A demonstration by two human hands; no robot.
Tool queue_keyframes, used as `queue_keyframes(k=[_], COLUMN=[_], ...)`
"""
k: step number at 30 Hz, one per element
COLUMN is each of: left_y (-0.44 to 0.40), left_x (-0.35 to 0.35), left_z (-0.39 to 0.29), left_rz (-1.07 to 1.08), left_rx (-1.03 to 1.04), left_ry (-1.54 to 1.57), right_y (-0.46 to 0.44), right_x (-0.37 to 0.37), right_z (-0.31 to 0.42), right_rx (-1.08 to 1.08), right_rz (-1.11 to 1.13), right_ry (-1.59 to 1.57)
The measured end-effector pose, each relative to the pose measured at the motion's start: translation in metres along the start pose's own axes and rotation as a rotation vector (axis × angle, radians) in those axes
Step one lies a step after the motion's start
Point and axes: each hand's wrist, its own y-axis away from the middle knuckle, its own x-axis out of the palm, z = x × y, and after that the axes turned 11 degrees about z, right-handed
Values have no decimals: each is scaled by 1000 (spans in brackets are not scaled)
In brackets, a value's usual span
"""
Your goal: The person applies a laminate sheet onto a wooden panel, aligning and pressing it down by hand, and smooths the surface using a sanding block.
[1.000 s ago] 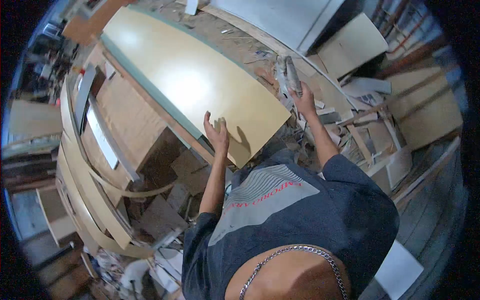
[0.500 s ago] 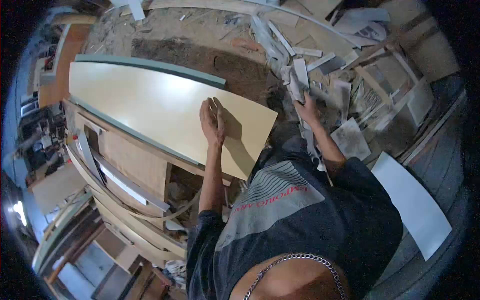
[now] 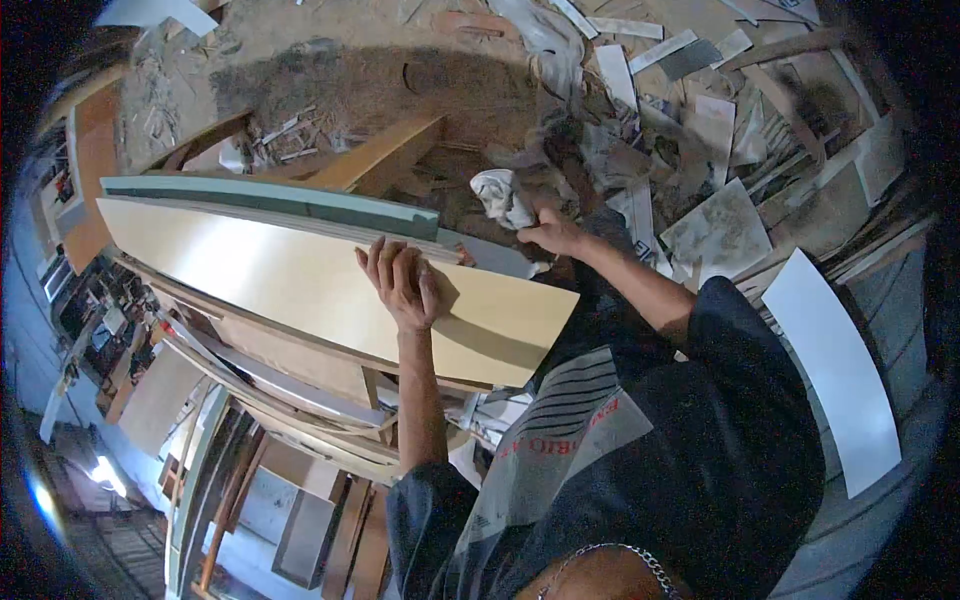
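Note:
A long cream-coloured board (image 3: 290, 270) lies in front of me, glossy under the light. My left hand (image 3: 405, 288) rests at its far edge, fingers bent a little and apart, with nothing held in them. Whether the fingertips press on the board is hard to tell. A crumpled whitish rag (image 3: 502, 198) is gripped in my right hand (image 3: 555, 235), raised beyond the board's right end. Along the board's far side runs a green-edged panel (image 3: 290, 200).
Offcuts (image 3: 715, 225) and scrap litter the floor at the far right. A white curved sheet (image 3: 835, 375) lies to my right. Wooden frames and panels (image 3: 290, 465) stand at the lower left. A brown plank (image 3: 390, 150) leans behind the board.
My left hand has shifted to the board's far edge and its fingers have spread. My right hand has swung left with the rag, nearer the board. The whole view has tilted.

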Motion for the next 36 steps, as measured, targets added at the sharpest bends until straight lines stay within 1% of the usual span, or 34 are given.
queue_keyframes(k=[1,2,3,5,6,7,10,11,12,14,16,17,20,22,26,29,32,34,36], left_y=[-1,1,1,2,3,3,4,2,0,2,0,-1,-2,-2,-1,2,3,3,3], left_x=[0,0,1,2,1,1,1,0,0,0,1,0,0,-1,-3,0,1,0,5], left_z=[0,2,3,5,5,7,9,5,6,7,9,8,3,4,7,14,12,14,18], left_rz=[4,18,8,4,16,26,38,28,27,23,12,14,-18,-34,-20,-57,-77,-54,-79], left_rx=[-6,-13,-4,3,-3,-6,-6,-12,-4,-19,11,14,56,53,140,176,197,190,228], left_ry=[-8,-9,-12,-15,-31,-45,-45,-32,-27,-22,-21,-21,-21,35,-23,-68,-88,-4,1], right_y=[-3,-12,-24,-14,-19,-25,-52,-64,-64,-37,-15,-17,-23,-32,-35,-29,-34,-43,-50], right_x=[-1,7,20,26,28,31,49,56,60,57,55,62,84,98,115,134,157,167,173], right_z=[13,2,-14,1,-6,-18,-65,-70,-80,-34,-6,-7,-19,-32,-68,-99,-134,-152,-169], right_rx=[141,147,-9,-231,-229,-242,-202,-384,-453,-589,-434,-436,-598,-652,-673,-637,-625,-641,-679], right_rz=[167,175,89,98,96,117,80,197,220,276,306,302,219,190,112,43,-50,-96,-120], right_ry=[-41,-52,-68,-252,-259,-180,-22,-211,-257,-353,-401,-398,-410,-406,-487,-694,-986,-1151,-1304])
